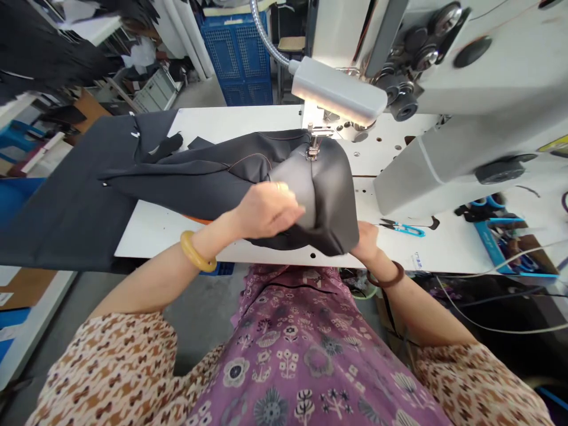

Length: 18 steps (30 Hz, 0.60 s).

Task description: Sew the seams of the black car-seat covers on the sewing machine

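A dark grey fabric piece (213, 186) with stitched seams lies bunched on the white sewing table. Its right part sits under the presser foot (313, 152) of the sewing machine, where a seam runs toward me. My left hand (270, 208) is over the paler grey part of the fabric, its fingers curled together and slightly blurred; whatever is between them is hidden. At the fabric's right edge, my right hand (366, 238) reaches against and under the cloth, which covers its fingers.
A lit lamp (339, 92) hangs over the needle area. Blue-handled thread snips (403, 228) lie right of my right hand, near a blue box (517, 248) of tools. More dark cloth (75, 195) drapes over the left side. Blue crates (239, 53) stand behind the table.
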### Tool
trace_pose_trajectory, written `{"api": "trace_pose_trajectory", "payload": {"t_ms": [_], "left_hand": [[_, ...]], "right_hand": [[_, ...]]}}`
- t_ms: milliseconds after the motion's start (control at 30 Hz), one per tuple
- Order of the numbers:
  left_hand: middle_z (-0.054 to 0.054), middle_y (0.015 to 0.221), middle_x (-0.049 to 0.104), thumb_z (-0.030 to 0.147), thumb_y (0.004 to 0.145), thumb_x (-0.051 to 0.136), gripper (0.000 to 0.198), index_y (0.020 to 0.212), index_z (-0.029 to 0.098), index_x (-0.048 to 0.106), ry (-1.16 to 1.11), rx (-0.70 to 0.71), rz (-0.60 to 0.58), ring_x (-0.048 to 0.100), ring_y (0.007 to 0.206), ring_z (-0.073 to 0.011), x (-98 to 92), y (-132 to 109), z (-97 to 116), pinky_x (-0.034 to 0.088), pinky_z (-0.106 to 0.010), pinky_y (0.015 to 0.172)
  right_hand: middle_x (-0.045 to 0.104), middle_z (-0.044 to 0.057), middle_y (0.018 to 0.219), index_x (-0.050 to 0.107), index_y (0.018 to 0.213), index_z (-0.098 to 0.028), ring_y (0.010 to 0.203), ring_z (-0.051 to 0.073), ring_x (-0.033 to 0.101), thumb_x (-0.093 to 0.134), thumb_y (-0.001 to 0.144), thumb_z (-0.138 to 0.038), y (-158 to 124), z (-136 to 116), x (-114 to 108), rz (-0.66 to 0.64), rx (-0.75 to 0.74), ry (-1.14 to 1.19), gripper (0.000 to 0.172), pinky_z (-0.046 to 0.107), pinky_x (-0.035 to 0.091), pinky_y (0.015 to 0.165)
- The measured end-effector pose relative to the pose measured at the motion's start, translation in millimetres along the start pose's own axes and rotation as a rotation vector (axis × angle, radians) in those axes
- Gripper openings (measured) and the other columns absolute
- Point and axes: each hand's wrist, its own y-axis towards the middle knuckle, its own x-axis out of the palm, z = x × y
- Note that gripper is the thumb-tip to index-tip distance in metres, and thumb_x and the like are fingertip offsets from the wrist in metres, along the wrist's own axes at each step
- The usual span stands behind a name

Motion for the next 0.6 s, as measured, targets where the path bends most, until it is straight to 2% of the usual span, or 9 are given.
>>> {"api": "trace_pose_trajectory", "payload": {"t_ms": [100,200,267,300,333,400,500,600], "left_hand": [[0.001,0.05,0.048,0.032,0.098,0.033,0.047,0.054,0.02,0.045,0.183,0.202,-0.141,0.045,0.049,-0.0133,20.1,-33.5,5.2,0.032,-0.028,0.046],[0.001,0.057,0.053,0.022,0.093,0.041,0.033,0.062,0.02,0.051,0.217,0.249,-0.161,0.047,0.051,-0.0129,14.5,-40.5,8.9,0.033,-0.028,0.047],[-0.003,0.08,0.064,0.021,0.089,0.046,0.015,0.086,0.018,0.061,0.262,0.231,-0.158,0.058,0.069,-0.0164,3.1,-25.7,4.1,0.043,-0.03,0.06],[-0.008,0.1,0.066,0.02,0.086,0.05,0.021,0.104,0.016,0.06,0.29,0.207,-0.176,0.061,0.087,-0.0207,-1.5,-14.9,-1.2,0.047,-0.035,0.072],[-0.013,0.12,0.06,0.019,0.083,0.053,0.038,0.121,0.015,0.054,0.306,0.179,-0.222,0.058,0.106,-0.0262,-4.3,-3.9,-8.3,0.047,-0.041,0.084],[-0.017,0.139,0.047,0.018,0.078,0.057,0.062,0.138,0.014,0.041,0.302,0.148,-0.35,0.047,0.126,-0.0338,-3.7,12.8,-25.3,0.041,-0.051,0.097],[-0.014,0.139,0.049,0.017,0.079,0.055,0.059,0.137,0.017,0.044,0.268,0.171,-0.518,0.044,0.129,-0.0333,7.6,12.8,-49.0,0.038,-0.051,0.103],[-0.011,0.143,0.047,0.01,0.08,0.051,0.058,0.137,0.02,0.045,0.291,0.167,-0.582,0.04,0.134,-0.0313,17.7,-6.2,-60.2,0.033,-0.053,0.108]], "right_hand": [[0.048,0.004,0.049,0.056,0.062,-0.016,0.045,0.012,0.038,0.043,0.074,-0.017,-20.3,14.1,11.1,-0.013,0.095,-0.034,0.018,0.026,0.021,0.046],[0.038,0.002,0.044,0.044,0.051,-0.017,0.042,0.01,0.03,0.045,0.068,-0.017,-18.8,22.0,24.8,-0.035,0.129,-0.044,0.016,0.026,0.017,0.045],[0.033,0.0,0.042,0.036,0.047,-0.018,0.041,0.009,0.025,0.046,0.066,-0.018,-11.7,22.4,31.0,-0.045,0.128,-0.047,0.021,0.026,0.016,0.044],[0.032,0.0,0.041,0.033,0.046,-0.019,0.041,0.009,0.024,0.046,0.066,-0.018,-8.5,21.4,32.2,-0.048,0.12,-0.048,0.023,0.026,0.015,0.044],[0.031,0.0,0.041,0.031,0.045,-0.019,0.041,0.008,0.023,0.046,0.065,-0.018,-6.2,19.9,31.8,-0.05,0.107,-0.05,0.025,0.025,0.015,0.043],[0.032,-0.001,0.04,0.03,0.044,-0.019,0.041,0.008,0.024,0.045,0.066,-0.017,-5.6,16.8,26.1,-0.048,0.065,-0.052,0.026,0.024,0.016,0.043],[0.039,0.0,0.042,0.039,0.048,-0.019,0.04,0.01,0.031,0.042,0.072,-0.02,-12.2,16.9,5.7,-0.037,-0.02,-0.049,0.025,0.025,0.02,0.043],[0.055,0.001,0.053,0.055,0.065,-0.018,0.047,0.012,0.048,0.044,0.079,-0.021,-15.2,28.7,-25.4,-0.009,-0.224,-0.026,0.019,0.025,0.03,0.045]]}}
